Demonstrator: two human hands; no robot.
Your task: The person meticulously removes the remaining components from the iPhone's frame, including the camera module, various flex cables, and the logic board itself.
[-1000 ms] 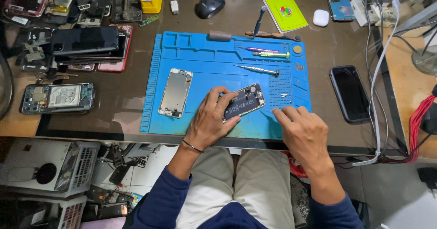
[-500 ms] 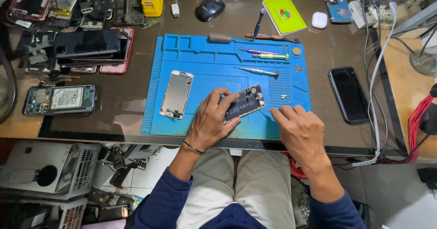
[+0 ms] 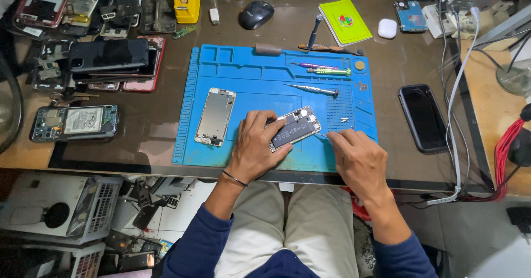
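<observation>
An opened phone body (image 3: 296, 126) with its dark battery showing lies tilted on the blue repair mat (image 3: 265, 84). My left hand (image 3: 255, 148) rests on its left end and holds it against the mat. My right hand (image 3: 359, 159) sits just right of the phone, fingers pinched on a thin metal tool (image 3: 322, 136) whose tip points at the phone's lower right corner. A detached silver screen panel (image 3: 214, 116) lies face down on the mat, left of my left hand.
Screwdrivers (image 3: 312, 89) and pens lie on the mat's upper part. A black phone (image 3: 426, 117) lies right of the mat. Several dismantled phones (image 3: 74, 122) are piled at the left. A mouse (image 3: 256, 14), a green notebook (image 3: 346, 21) and cables (image 3: 454, 95) line the back and right.
The hands and the opened phone have hardly moved. My right hand's fingertips have crept slightly toward the phone's lower right corner.
</observation>
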